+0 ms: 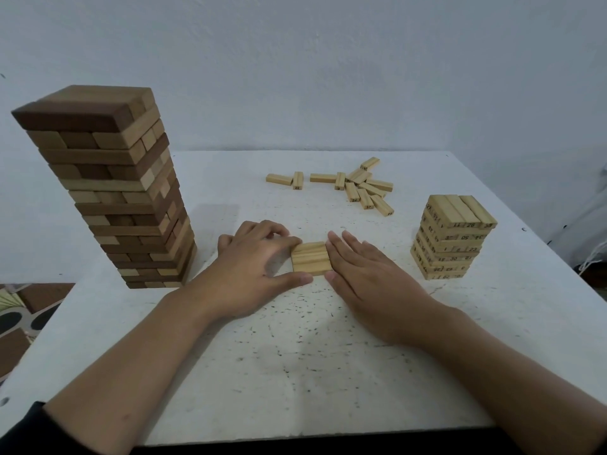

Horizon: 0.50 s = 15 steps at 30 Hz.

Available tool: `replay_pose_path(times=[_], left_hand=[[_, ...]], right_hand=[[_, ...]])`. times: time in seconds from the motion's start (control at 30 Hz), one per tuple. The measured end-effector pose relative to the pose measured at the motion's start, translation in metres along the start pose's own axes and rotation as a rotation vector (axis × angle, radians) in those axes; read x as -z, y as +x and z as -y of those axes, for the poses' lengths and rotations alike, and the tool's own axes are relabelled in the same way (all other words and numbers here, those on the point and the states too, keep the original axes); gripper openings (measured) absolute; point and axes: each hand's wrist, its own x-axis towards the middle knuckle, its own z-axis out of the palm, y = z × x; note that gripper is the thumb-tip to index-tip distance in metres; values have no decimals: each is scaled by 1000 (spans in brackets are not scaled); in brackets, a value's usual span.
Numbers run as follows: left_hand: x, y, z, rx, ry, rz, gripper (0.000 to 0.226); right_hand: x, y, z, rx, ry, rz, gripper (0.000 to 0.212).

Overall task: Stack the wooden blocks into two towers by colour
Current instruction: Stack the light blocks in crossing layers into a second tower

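Both hands are low on the white counter [295, 372], one on each side of a row [310, 259] of three pale blocks lying flat, side by side, near the counter's middle. The left hand [256, 267] pinches the row's left end: its forefinger lies along the far edge, its thumb along the near edge, and the other fingers are curled behind. The right hand [368, 277] is flat with straight fingers held close together, its inner edge pressed against the row's right side.

At the counter's left edge stands a tall tower [108, 192] of brown blocks mixed with lighter tan ones, its layers crossing. At the right stands a short tower [453, 238] of pale blocks only, with numbers printed on their ends. Beyond the hands, toward the far edge, loose blocks [361, 188] of the same pale, numbered kind lie scattered, some overlapping and two a little apart to the left. A plain pale wall [328, 77] rises behind the counter.
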Motion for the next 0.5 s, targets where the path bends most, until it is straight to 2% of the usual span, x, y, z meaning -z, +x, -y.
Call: replay_pose_path(times=[0.3, 0.4, 0.5], left_hand=[[0, 3, 1, 35, -2, 22, 78], [0, 3, 1, 42, -2, 14, 79], [0, 3, 3, 36, -9, -6, 74]], right_hand=[[-5, 1, 3, -9, -13, -34, 74], [-1, 2, 1, -21, 94, -62, 61], [12, 3, -1, -27, 270, -77, 69]])
